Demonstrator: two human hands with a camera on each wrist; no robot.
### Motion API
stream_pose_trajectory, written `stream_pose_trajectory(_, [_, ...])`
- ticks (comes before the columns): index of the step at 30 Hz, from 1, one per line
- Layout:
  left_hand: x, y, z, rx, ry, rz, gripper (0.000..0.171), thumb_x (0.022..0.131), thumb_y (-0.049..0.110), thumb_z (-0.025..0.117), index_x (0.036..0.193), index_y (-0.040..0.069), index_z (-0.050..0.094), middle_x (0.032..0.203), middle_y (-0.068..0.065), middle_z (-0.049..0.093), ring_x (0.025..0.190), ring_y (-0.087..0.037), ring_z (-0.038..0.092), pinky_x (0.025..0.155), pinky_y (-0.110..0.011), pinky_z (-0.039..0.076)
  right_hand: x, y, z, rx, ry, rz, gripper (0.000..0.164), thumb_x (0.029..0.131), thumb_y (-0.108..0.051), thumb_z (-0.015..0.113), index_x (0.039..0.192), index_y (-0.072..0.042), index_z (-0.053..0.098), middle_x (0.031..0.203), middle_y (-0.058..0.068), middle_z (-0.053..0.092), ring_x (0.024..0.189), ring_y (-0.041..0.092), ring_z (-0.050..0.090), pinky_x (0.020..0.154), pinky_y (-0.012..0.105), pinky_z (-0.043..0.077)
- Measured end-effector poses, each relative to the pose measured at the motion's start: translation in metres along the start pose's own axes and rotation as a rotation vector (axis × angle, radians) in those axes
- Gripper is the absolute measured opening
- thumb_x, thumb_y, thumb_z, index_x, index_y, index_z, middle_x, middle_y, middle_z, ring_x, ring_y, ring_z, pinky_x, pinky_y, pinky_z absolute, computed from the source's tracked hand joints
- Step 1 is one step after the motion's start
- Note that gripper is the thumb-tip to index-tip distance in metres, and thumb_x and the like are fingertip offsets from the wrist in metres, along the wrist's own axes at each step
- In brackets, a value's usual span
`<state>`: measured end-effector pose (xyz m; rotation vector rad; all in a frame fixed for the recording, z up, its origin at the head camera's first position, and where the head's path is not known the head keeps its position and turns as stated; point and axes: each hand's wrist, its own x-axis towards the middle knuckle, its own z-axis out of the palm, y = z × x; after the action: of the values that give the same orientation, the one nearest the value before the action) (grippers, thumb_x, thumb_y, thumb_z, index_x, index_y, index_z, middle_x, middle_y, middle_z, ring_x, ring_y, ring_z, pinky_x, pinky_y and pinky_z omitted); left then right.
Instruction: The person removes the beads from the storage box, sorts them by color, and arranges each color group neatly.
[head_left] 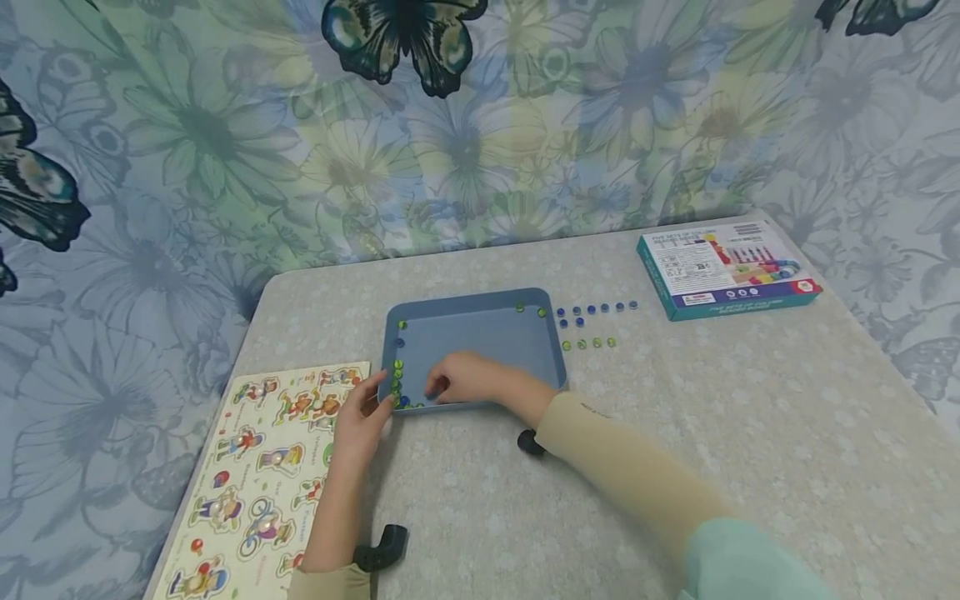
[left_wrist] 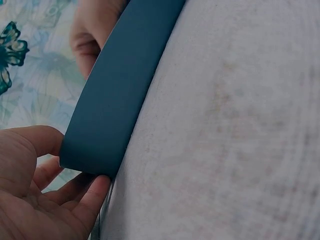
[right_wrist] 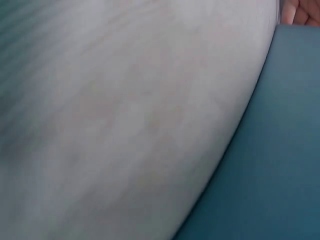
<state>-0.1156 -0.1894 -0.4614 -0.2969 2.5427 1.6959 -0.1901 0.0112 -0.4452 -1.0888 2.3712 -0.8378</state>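
A shallow blue-grey tray (head_left: 480, 342) lies on the table. My left hand (head_left: 362, 425) holds its near left corner, with fingers bent round the rim and the outer wall (left_wrist: 117, 85) in the left wrist view. Inside the tray, over its front part, is my right hand (head_left: 465, 377), fingers curled downward; whether they pinch anything is hidden. Small shiny green beads (head_left: 397, 373) line the tray's left side, with a few blue beads (head_left: 400, 342) among them. Two green beads (head_left: 531, 310) sit at the far right corner. The right wrist view shows mostly the tray's wall (right_wrist: 265, 160).
Right of the tray, blue beads (head_left: 592, 309) lie in two rows, with a row of green beads (head_left: 597, 342) nearer. A flat game box (head_left: 731, 267) lies at the far right. An illustrated board (head_left: 262, 483) with cartoon figures is at the left. Behind hangs a flowered curtain (head_left: 480, 150).
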Motion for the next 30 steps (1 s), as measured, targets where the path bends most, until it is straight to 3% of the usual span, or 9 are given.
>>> stream_pose_trajectory(5, [0.000,-0.001,0.001,0.005,0.002,0.019,0.044,0.092,0.011,0.056,0.135,0.011,0.048,0.144,-0.014,0.037,0.125,-0.032,0.044,0.098,-0.043,0.043,0.007,-0.007,0.004,-0.021,-0.005,0.005,0.013,0.084,-0.008,0.067,0.096,-0.011,0.072,0.091,-0.003,0.068,0.080,0.004,0.060,0.071,0.014,0.047])
stream_pose_trajectory(13, [0.001,0.000,0.001,0.008,0.002,0.022,0.044,0.092,0.011,0.056,0.135,0.011,0.048,0.145,-0.014,0.036,0.125,-0.032,0.044,0.098,-0.043,0.043,0.016,-0.013,0.008,-0.069,0.009,0.013,0.019,0.086,-0.009,0.065,0.105,-0.011,0.069,0.086,-0.002,0.065,0.074,0.006,0.056,0.065,0.016,0.045])
stream_pose_trajectory(21, [0.001,0.000,-0.001,0.013,0.010,0.016,0.043,0.092,0.011,0.055,0.135,0.012,0.048,0.145,-0.014,0.037,0.126,-0.033,0.043,0.098,-0.045,0.042,0.025,-0.019,0.010,-0.081,-0.001,0.006,0.013,0.086,-0.006,0.064,0.096,-0.011,0.070,0.090,-0.002,0.067,0.077,0.005,0.058,0.067,0.015,0.046])
stream_pose_trajectory(30, [0.002,0.000,0.001,0.002,0.017,0.031,0.043,0.092,0.010,0.056,0.134,0.010,0.049,0.143,-0.014,0.039,0.125,-0.033,0.044,0.098,-0.043,0.043,0.016,-0.008,0.003,-0.004,0.060,-0.030,0.010,0.084,-0.007,0.064,0.093,-0.009,0.068,0.087,-0.003,0.065,0.077,0.005,0.058,0.067,0.014,0.047])
